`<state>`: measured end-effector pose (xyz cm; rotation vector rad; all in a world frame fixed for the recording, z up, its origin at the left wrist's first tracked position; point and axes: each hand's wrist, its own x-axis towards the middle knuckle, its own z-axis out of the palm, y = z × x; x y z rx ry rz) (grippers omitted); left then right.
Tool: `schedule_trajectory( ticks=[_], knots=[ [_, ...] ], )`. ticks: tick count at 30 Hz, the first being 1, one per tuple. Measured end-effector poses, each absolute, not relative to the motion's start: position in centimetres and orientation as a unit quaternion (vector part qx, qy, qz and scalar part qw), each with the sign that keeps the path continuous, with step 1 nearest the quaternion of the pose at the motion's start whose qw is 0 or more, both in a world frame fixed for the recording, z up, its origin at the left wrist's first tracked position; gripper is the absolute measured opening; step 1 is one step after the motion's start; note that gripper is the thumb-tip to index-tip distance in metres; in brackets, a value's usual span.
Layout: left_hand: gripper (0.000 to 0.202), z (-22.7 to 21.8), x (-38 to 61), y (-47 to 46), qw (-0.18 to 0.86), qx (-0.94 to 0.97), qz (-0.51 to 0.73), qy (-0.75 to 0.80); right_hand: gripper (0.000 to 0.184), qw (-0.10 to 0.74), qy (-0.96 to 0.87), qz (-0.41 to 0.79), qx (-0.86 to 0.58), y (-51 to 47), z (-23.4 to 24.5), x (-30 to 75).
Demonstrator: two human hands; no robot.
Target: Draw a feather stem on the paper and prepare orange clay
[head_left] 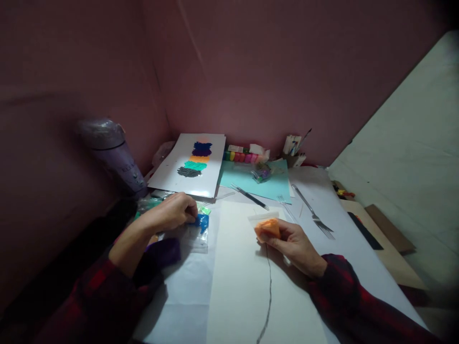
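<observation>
My right hand (296,243) grips a small clear bag of orange modelling clay (268,229) between thumb and fingers, held above a white sheet of paper (236,291). A dark wavy line (269,286) runs down that sheet below the bag. Over at the left, my left hand (179,212) is closed, with its fingertips pinched at the edge of a clear bag of blue clay (202,222). Around it lie other bags, among them a purple one (168,251) near my wrist and a green one (205,210) just beyond the blue.
A white board with painted colour bands (195,162) leans at the back left, beside a purple bottle (120,157). A teal sheet (276,184), dark pen-like tools (251,197), a metal fork (311,212), a clear plastic fork (285,205) and a brush holder (293,155) are farther back.
</observation>
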<state>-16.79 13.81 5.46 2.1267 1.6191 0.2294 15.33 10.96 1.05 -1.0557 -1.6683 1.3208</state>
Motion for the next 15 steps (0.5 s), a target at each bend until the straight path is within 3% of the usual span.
schedule_trajectory(
  ticks=[10,15],
  knots=[
    [0.012,5.24,-16.05,13.76,0.191,0.786,0.088,0.581,0.028,0.361,-0.689,0.481,-0.405,10.92,0.92,15.44],
    [0.007,6.07,-15.73,13.51,0.237,0.723,0.270,0.590,0.027,0.365,-0.690,0.477,-0.403,10.93,0.92,15.48]
  ],
)
